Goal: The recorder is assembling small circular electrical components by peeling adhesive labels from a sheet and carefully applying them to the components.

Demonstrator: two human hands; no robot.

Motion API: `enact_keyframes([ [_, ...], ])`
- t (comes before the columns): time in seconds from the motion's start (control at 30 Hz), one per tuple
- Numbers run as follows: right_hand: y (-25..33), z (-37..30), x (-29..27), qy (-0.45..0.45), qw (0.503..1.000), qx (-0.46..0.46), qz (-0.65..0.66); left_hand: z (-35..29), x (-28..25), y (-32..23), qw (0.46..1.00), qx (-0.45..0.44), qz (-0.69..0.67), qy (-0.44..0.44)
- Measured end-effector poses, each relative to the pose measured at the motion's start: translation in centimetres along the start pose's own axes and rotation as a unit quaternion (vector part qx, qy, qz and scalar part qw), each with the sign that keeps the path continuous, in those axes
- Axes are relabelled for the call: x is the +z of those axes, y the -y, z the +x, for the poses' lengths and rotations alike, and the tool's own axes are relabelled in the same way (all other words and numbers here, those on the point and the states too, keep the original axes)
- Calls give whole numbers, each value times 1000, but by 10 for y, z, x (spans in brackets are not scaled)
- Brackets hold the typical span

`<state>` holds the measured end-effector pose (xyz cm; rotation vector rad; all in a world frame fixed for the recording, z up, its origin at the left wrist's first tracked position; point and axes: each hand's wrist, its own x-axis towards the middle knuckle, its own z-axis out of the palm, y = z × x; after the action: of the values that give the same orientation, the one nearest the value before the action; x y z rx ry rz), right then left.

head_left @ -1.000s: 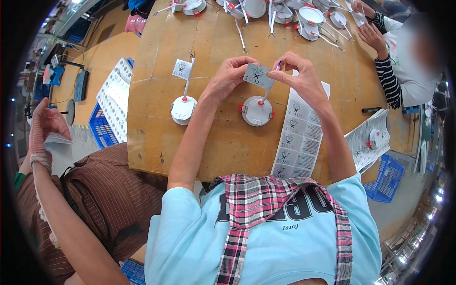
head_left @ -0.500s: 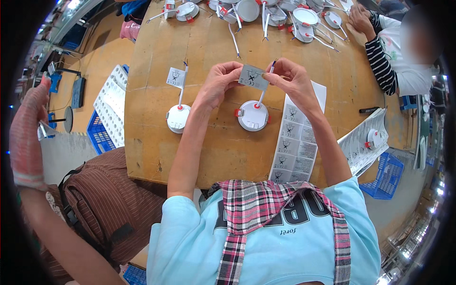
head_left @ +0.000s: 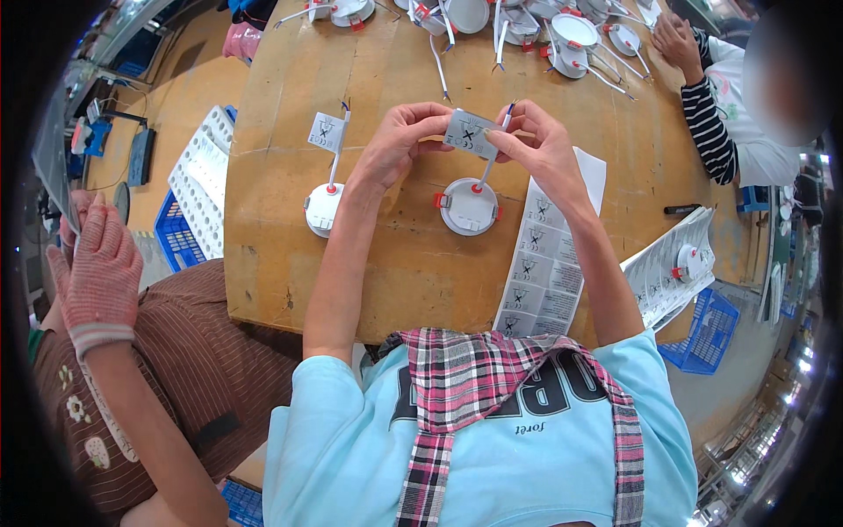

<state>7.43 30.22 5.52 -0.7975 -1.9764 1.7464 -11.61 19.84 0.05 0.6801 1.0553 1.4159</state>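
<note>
A silver-grey label (head_left: 468,128) with black print stretches between my hands, wrapped at its right end around the white cable (head_left: 485,173) of a round downlight. My left hand (head_left: 400,145) pinches the label's left end, and the fingers of my right hand (head_left: 538,149) press its right end at the cable. Below them the downlight (head_left: 470,211) lies back side up on the table, with red clips at its sides. To the left is a second downlight (head_left: 324,211), its cable bearing a flag-like label (head_left: 326,131). A sheet of labels (head_left: 542,263) lies beside my right forearm.
Several downlights (head_left: 575,32) with loose cables are heaped at the far edge. At right, a stack of label sheets (head_left: 654,277) bears another downlight (head_left: 689,261); a black marker (head_left: 682,210) lies nearby. Someone's gloved hand (head_left: 101,277) is at left; a striped sleeve (head_left: 709,123) is far right.
The co-worker's gloved hand at left has come down and inward, beside a flat grey sheet. My hands keep their hold on the label; the whole view has shifted slightly.
</note>
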Motion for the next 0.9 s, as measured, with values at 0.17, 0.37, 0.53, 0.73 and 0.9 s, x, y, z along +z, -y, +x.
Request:
enact_keyframes([
  [0.17,-1,-3,4,5,999,27,38,-1,0,0,1000,2,12,-13],
  [0.37,-8,-5,4,-7,999,16,52,2,1,1,1000,0,20,-19],
  [0.53,-7,-5,4,-3,999,15,46,1,2,0,999,0,25,-33],
  [0.73,-9,-3,1,3,999,7,36,1,4,-2,998,-1,29,-48],
  [0.9,-8,-3,0,2,999,13,35,1,6,-4,999,16,30,-38],
])
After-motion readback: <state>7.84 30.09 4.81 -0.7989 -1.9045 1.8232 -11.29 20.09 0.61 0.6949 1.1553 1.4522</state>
